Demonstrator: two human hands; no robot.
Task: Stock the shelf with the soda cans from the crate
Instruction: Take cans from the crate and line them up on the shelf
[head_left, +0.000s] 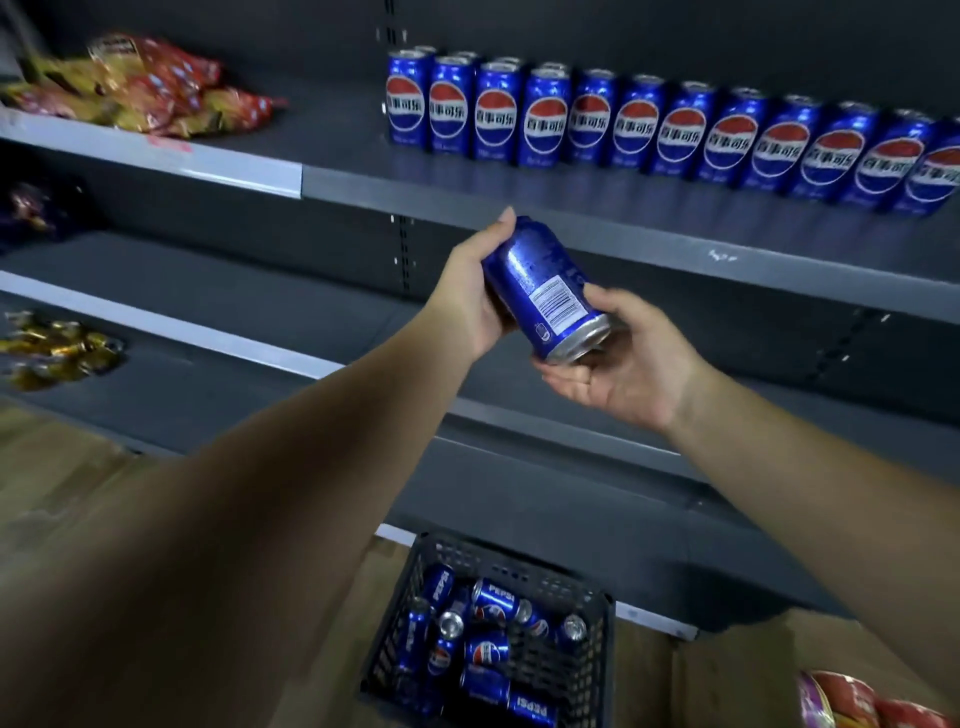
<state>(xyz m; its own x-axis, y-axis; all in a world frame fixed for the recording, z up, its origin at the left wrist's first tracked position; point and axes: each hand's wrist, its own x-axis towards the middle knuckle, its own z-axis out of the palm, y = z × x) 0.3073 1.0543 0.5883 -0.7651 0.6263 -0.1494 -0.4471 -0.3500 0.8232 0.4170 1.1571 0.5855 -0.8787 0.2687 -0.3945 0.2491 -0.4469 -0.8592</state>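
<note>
The soda can (545, 288), in the head view, lies tilted below the shelf (571, 213), base toward us; our left hand (475, 291) wraps its upper side, our right hand (618, 358) cups its base, so it needs uprighting.

Tilted soda can (545, 291) between both hands (475, 291), before stocked shelf (571, 213)

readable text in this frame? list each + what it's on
"百事可乐": on each can in the shelf row.
"PEPSI": on cans in the crate, e.g. one lying on its side.
Held can: barcode label and small logo, print too small to read.
Snack bags: too blurred.
</note>
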